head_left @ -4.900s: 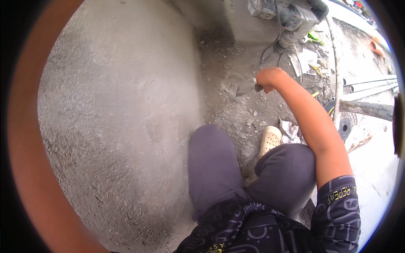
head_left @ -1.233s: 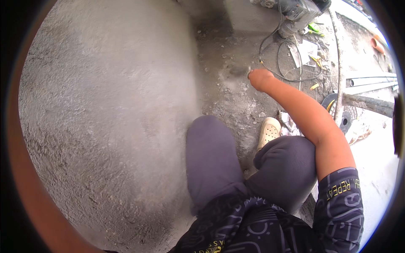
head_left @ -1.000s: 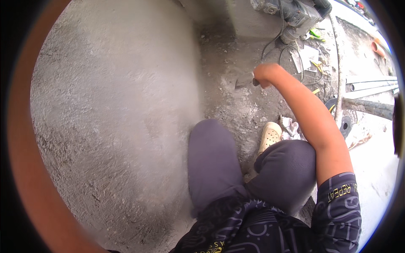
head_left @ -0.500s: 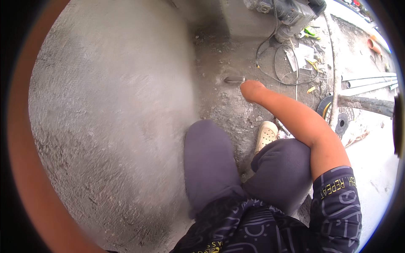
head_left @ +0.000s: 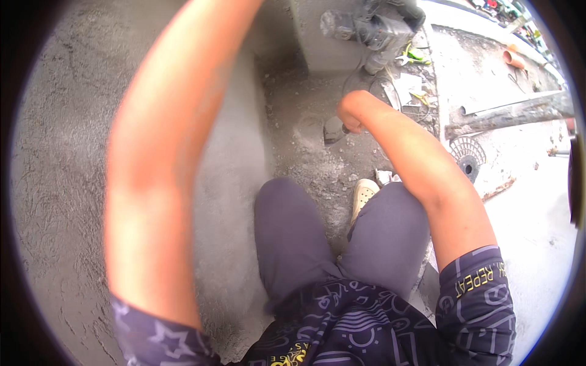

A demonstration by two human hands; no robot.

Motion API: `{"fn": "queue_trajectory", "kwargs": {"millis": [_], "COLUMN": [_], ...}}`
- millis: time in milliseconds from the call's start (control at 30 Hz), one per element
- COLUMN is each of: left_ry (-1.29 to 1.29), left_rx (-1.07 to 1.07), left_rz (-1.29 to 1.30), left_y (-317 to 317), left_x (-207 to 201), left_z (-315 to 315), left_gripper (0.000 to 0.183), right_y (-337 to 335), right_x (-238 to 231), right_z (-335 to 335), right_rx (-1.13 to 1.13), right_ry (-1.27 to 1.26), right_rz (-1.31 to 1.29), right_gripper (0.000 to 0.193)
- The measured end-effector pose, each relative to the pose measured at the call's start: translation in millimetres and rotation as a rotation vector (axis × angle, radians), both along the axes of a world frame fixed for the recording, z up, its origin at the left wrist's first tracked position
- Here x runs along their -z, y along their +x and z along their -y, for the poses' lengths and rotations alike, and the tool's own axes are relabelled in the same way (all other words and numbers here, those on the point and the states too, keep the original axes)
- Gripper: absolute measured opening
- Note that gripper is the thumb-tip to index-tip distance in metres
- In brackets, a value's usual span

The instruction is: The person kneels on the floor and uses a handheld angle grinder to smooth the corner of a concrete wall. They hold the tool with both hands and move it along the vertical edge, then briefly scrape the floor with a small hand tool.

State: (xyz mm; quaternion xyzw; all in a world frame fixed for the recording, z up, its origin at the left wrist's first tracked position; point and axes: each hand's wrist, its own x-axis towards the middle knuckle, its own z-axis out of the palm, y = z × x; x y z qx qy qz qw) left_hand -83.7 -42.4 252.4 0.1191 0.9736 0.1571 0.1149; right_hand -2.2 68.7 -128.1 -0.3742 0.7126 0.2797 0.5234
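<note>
My right hand [head_left: 353, 111] is closed around the handle of a small trowel [head_left: 334, 130], its metal blade low over the dusty grey ground [head_left: 302, 143] between my feet and the corner. Whether the blade touches the ground I cannot tell. My left forearm [head_left: 168, 140] rises in front of the rough grey plastered wall [head_left: 67, 183]; its hand lies beyond the upper edge of the picture.
A corded power tool [head_left: 381, 30] stands by a grey pillar [head_left: 326, 52]. Paper scraps [head_left: 408, 84] lie near it. To the right are a weathered pole [head_left: 510, 114], a round black grille [head_left: 469, 155] and an orange pipe [head_left: 514, 59]. My beige clog [head_left: 364, 195] is below.
My left arm has swung inward from the left rim and now crosses before the wall. The trowel has turned, showing more of its blade, and moved slightly nearer. The view has shifted too.
</note>
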Motion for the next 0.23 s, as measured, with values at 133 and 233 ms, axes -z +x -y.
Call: {"fn": "queue_trajectory", "kwargs": {"millis": [133, 233], "left_ry": [1.254, 1.346], "left_rx": [-0.238, -0.154], "left_rz": [-0.579, -0.184], "left_y": [147.0, 221.3], "left_x": [156.6, 179.5], "left_z": [-35.4, -66.5], "left_gripper": [0.021, 0.034], "right_y": [13.4, 17.5], "right_x": [-54.7, -59.7], "right_z": [-20.4, -37.5], "right_rx": [0.477, 0.871], "right_ry": [-0.451, -0.601], "right_rz": [-0.356, -0.244], "right_gripper": [0.034, 0.037]}}
